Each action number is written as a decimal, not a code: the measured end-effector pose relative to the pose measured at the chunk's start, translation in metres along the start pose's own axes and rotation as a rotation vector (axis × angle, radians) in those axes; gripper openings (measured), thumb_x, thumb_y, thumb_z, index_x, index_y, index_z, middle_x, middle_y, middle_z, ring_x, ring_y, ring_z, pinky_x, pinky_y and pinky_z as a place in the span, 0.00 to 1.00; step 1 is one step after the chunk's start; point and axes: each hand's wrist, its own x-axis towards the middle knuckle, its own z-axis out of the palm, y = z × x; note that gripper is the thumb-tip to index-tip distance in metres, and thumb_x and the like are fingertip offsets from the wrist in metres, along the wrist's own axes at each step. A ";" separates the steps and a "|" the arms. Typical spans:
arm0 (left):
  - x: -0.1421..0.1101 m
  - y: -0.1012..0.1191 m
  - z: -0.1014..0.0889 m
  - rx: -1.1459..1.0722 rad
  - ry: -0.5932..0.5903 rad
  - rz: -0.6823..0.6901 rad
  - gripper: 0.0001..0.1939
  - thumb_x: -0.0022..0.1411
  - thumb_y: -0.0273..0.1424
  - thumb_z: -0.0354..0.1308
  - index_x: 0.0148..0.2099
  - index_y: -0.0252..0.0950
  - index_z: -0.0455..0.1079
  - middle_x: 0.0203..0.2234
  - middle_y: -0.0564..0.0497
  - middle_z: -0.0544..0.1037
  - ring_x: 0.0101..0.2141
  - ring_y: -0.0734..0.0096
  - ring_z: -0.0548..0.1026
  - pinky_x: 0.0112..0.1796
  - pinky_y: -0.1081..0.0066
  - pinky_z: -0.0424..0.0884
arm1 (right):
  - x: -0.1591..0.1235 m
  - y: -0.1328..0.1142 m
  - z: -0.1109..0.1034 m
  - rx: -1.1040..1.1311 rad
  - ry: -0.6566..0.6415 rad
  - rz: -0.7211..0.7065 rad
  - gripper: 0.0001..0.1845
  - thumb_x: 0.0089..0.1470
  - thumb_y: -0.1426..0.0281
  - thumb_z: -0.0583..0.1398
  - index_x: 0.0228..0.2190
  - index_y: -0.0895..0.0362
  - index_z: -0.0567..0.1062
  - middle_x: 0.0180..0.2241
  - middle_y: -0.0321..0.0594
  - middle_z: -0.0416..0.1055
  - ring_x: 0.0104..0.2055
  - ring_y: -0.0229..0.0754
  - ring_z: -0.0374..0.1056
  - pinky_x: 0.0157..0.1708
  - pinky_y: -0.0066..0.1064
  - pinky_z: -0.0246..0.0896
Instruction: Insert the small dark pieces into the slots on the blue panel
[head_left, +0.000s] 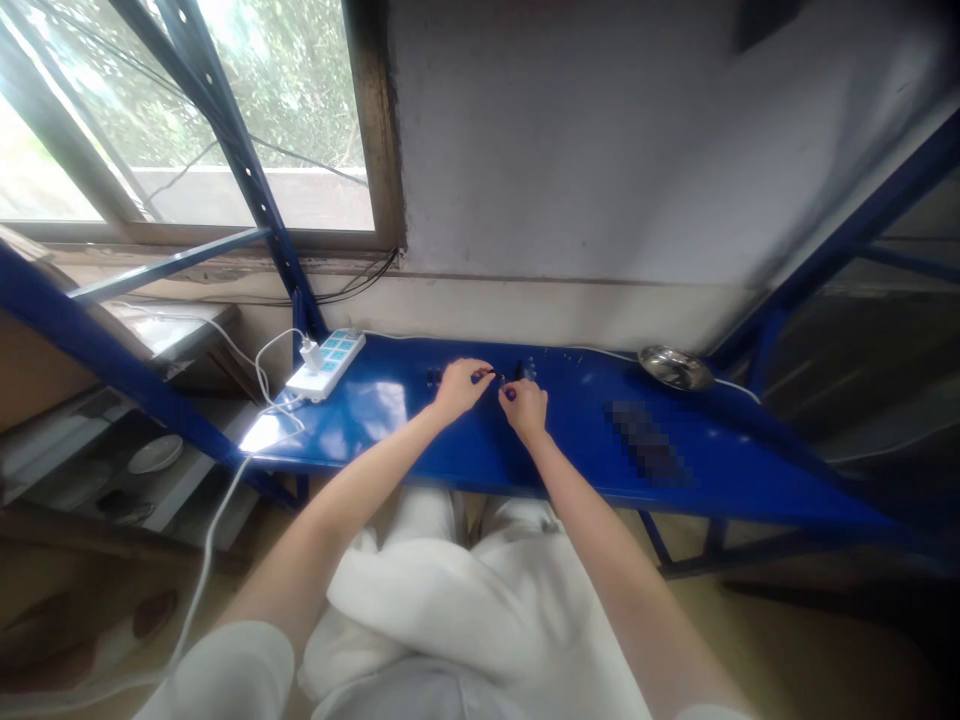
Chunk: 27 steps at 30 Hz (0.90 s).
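Observation:
Both my hands are close together over the middle of the blue table (465, 450). My left hand (461, 386) has its thumb and fingers pinched at a tiny dark piece, too small to name. Facing it, my right hand (525, 405) pinches a small piece between thumb and fingertips, also too small to make out. Just behind my right hand lie some small clear pieces (530, 368) beside a dark one. Small dark pieces (432, 378) sit to the left of my left hand, partly hidden by it.
A white power strip (327, 366) with a plug lies at the table's left end, its cable hanging off. A shiny metal dish (675, 367) stands at the back right. Tiny bits (572, 358) lie near the back edge. A blurred-out dark object (649, 442) lies at right. Blue posts (240, 160) frame the table.

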 end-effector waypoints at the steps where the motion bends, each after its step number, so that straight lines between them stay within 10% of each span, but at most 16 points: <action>1: 0.000 0.000 -0.001 0.005 -0.003 -0.011 0.09 0.56 0.31 0.56 0.38 0.35 0.73 0.32 0.49 0.78 0.33 0.71 0.73 0.40 0.69 0.68 | -0.001 -0.004 -0.002 0.008 0.009 -0.023 0.11 0.52 0.67 0.53 0.26 0.57 0.74 0.29 0.41 0.70 0.34 0.42 0.63 0.34 0.33 0.49; 27: 0.017 0.000 -0.018 0.263 -0.317 0.068 0.09 0.56 0.32 0.54 0.37 0.38 0.73 0.35 0.51 0.77 0.39 0.65 0.71 0.42 0.65 0.61 | -0.004 -0.020 -0.015 -0.039 0.066 -0.178 0.10 0.53 0.68 0.53 0.31 0.58 0.74 0.32 0.43 0.71 0.36 0.43 0.63 0.34 0.34 0.49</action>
